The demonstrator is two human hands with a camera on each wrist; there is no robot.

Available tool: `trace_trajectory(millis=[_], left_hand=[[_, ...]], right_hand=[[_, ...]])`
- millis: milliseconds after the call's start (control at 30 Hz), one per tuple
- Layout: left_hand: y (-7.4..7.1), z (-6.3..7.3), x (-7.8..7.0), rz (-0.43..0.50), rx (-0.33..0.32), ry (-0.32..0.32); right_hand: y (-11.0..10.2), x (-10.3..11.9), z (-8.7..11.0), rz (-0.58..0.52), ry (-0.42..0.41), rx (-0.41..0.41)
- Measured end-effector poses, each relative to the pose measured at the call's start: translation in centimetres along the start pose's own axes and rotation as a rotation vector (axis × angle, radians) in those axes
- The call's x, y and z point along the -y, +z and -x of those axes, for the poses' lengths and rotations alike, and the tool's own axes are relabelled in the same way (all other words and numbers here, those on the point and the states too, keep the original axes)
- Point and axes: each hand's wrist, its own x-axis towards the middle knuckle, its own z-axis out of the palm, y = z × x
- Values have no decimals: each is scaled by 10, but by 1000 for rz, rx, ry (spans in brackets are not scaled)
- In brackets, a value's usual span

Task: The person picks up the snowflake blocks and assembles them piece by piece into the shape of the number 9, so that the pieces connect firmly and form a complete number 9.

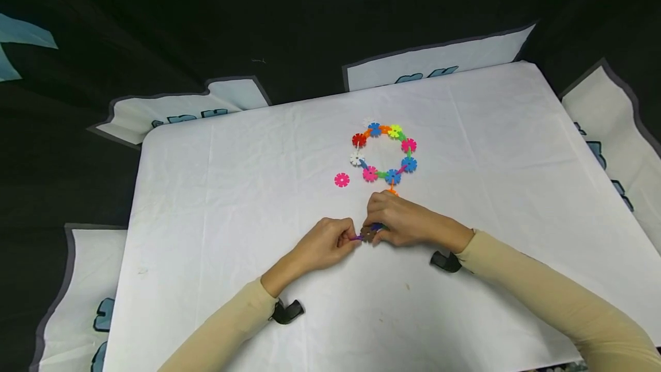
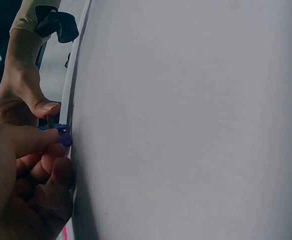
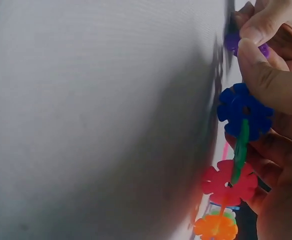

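My left hand (image 1: 322,244) pinches a purple flower-shaped linking disc (image 3: 231,43) between thumb and finger. It meets a brown disc (image 1: 368,234) that my right hand (image 1: 405,220) pinches at its edge. In the right wrist view, a chain runs under the right fingers: a dark blue disc (image 3: 231,112), a green disc (image 3: 240,150) seen edge-on, a red-pink disc (image 3: 217,184) and an orange disc (image 3: 206,226). Beyond the right hand, the chain leads to a ring of many-coloured discs (image 1: 409,164) on the white table. Part of the chain is hidden by the right hand.
A loose pink disc (image 1: 342,180) lies left of the ring, and a white disc (image 1: 369,123) is at its far side. White cloth covers the table (image 1: 232,188). Black wrist-worn mounts (image 1: 287,312) hang beneath both forearms. Dark curtains (image 1: 232,22) stand behind the table.
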Motion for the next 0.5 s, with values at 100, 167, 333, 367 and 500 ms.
trace_trajectory(millis=[100, 167, 333, 367, 500], left_hand=[[2, -2, -1, -16, 0, 16], [3, -2, -2, -22, 0, 28], [5, -2, -4, -41, -24, 55], [6, -2, -4, -43, -33, 63], [7, -3, -6, -44, -44, 76]], right_hand=[[1, 0, 0, -5, -7, -9], [2, -1, 1, -16, -9, -17], [4, -3, 2, -71, -4, -32], [4, -3, 2, -83, -4, -30], [4, -2, 3, -82, -5, -41]])
